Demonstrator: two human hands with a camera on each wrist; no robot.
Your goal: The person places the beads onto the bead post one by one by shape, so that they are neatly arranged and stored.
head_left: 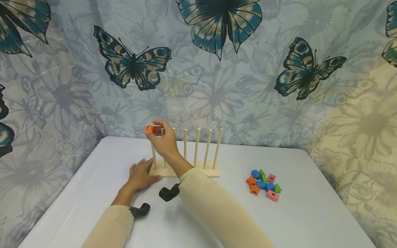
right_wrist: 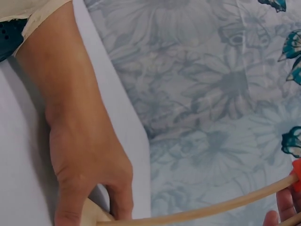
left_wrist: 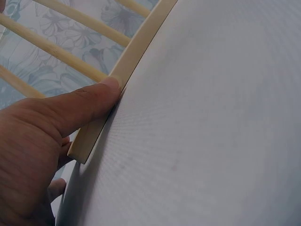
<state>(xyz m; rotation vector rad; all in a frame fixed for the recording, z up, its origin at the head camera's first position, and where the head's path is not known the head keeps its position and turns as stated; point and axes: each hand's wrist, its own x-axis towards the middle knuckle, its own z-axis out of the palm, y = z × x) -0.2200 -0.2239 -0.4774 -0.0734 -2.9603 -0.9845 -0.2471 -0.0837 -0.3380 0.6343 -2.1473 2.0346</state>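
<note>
An orange bead (head_left: 150,129) with a hole sits at the top of the leftmost peg (head_left: 153,155), pinched by my right hand (head_left: 164,139). That peg belongs to a wooden peg rack (head_left: 186,171) with several upright dowels. Low at the rack's left end, my left hand (head_left: 141,175) grips its base. In the left wrist view the thumb (left_wrist: 89,103) presses along the front edge of the base (left_wrist: 131,59), with the other fingers partly hidden behind the end. The right wrist view catches only a sliver of the orange bead (right_wrist: 297,172) at its edge.
To the right on the white table (head_left: 229,213) lies a loose group of beads: blue cylinders (head_left: 260,185), orange stars (head_left: 254,189), green triangles (head_left: 277,188) and pink blocks (head_left: 273,195). A butterfly-patterned cloth (head_left: 217,93) hangs behind the table.
</note>
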